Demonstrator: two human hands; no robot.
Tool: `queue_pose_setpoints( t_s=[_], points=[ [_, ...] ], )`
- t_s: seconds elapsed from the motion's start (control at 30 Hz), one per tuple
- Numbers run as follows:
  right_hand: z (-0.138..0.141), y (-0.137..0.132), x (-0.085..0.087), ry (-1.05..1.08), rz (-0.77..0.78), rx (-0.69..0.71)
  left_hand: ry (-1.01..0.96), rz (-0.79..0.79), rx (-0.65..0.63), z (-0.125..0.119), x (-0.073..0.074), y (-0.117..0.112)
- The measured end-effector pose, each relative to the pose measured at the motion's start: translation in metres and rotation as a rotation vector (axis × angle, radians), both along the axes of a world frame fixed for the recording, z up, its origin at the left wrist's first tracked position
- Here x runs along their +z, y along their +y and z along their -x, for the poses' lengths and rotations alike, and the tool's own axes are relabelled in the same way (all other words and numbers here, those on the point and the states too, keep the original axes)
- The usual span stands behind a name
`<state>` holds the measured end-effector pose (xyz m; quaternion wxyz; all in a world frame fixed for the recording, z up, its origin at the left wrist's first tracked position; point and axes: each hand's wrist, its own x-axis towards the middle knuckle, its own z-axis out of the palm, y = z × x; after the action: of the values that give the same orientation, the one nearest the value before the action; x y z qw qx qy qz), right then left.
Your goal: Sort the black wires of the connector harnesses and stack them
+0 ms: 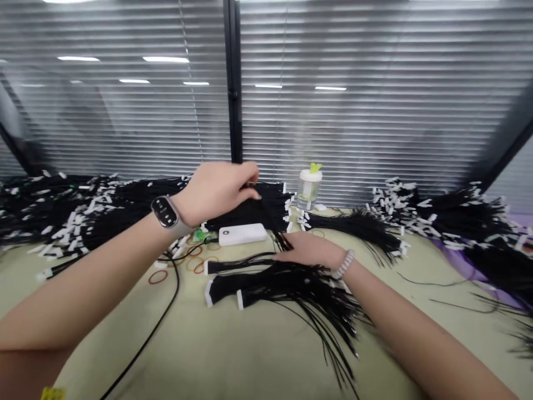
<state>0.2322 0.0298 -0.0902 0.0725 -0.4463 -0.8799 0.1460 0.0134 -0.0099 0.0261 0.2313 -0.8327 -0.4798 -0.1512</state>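
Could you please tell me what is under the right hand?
Black wires show along the near edge of the right hand, spread over the pale green table. What is directly beneath the hand cannot be seen, because the hand covers it.

Soft, even light falls on the table point(179, 355); bright strips point(165, 59) (reflections, it seems) glare across the blinds point(375, 128). Wide-angle stretch slants the edges; the wires point(287, 283) blur slightly.

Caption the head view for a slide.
Bare left hand and right hand with thin black wires between them, amid black wire bundles with white plastic connectors on a pale-green tabletop.
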Motion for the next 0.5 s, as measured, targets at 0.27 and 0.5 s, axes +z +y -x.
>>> queue_pose_setpoints(
  t_s=[0.27, 0.5],
  points=[
    [-0.012, 0.000, 0.032, 0.529, -0.475, -0.201, -0.295, -0.599, -0.274, -0.032, 0.062, -0.036],
    [-0.007, -0.012, 0.035, 0.618, -0.399, -0.083, -0.627, -0.680, -0.363, -0.020, 0.049, -0.038]
  ],
)
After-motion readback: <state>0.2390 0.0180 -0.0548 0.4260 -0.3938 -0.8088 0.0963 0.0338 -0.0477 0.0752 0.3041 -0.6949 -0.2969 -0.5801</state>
